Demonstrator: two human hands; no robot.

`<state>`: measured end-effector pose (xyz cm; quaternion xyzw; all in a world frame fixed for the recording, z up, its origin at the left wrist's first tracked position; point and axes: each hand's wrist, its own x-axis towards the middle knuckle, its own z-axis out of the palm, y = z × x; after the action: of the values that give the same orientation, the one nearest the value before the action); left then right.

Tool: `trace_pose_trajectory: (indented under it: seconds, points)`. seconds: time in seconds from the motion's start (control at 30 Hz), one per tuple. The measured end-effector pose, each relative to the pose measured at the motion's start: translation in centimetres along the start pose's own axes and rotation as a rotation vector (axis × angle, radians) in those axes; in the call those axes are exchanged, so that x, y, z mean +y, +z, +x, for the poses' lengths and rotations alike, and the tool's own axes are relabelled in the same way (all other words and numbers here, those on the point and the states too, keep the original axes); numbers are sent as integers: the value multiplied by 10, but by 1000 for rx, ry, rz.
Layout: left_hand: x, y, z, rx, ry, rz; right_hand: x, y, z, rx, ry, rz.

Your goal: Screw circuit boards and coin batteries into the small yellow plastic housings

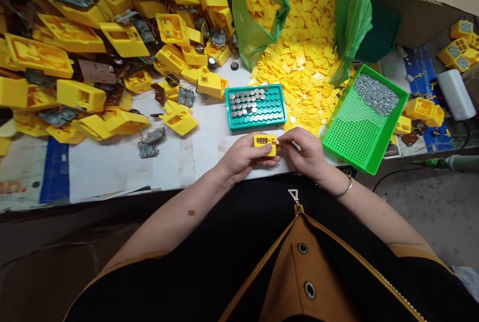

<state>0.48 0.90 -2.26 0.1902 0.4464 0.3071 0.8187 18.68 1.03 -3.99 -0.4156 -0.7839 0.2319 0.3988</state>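
Note:
My left hand (245,158) grips a small yellow plastic housing (266,151), its thumb lying across the front. A dark slot in the housing's upper face shows several round silvery pieces that look like button cells. My right hand (305,151) is at the housing's right end with thumb and fingertips pinched together. Whatever sits between those fingertips is too small to make out. Just beyond both hands lies a teal tray (256,123) with round pockets, several of them filled with silver button cells (247,99) toward the left.
Yellow housings with wired circuit boards (147,142) are heaped on the left. Behind the teal tray, small yellow plastic parts (299,63) spill from a green bag (258,18). A green perforated basket (368,165) with small metal screws (377,93) stands right. An electric screwdriver (460,162) lies far right.

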Motion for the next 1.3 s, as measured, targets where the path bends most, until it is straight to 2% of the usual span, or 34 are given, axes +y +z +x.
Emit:
trace_pose_trajectory:
  seconds: [0.23,0.43,0.7,0.97,1.17,1.3]
  points:
    - [-3,2,2,41,5,65,5,0,-5,-27,41,34]
    - [-3,3,3,58,-19,101,12,9,-12,90,87,91]
    - [-6,5,4,94,33,150,16,10,-15,115,68,100]
    - [-8,5,0,37,70,142,16,12,-18,172,8,84]
    - [-10,7,0,77,78,141,16,12,-18,194,14,100]
    - [-12,8,-1,113,111,160,16,13,-18,217,85,69]
